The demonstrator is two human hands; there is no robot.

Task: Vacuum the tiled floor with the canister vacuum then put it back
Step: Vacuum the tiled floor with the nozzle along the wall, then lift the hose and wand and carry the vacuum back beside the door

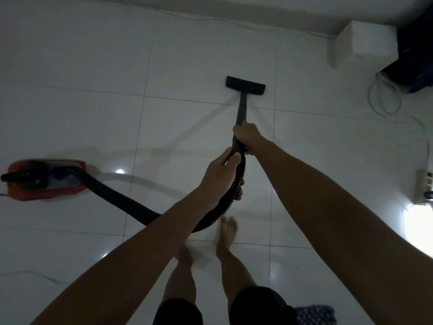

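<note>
A red canister vacuum (44, 179) sits on the white tiled floor (93, 118) at the left. Its black ribbed hose (121, 202) curves right and up to the black wand (241, 109). The flat black floor head (245, 85) rests on the tiles ahead of me. My right hand (248, 134) grips the wand's upper end. Just below it, my left hand (222, 177) grips the hose where it meets the wand. My bare feet (228, 228) stand under the hose loop.
A white box (365, 43) stands by the far wall at the right, with a dark object (414, 55) beside it. White cables (384, 97) loop on the floor toward a power strip (425, 186) at the right edge. A patterned mat (316, 314) lies at the bottom right.
</note>
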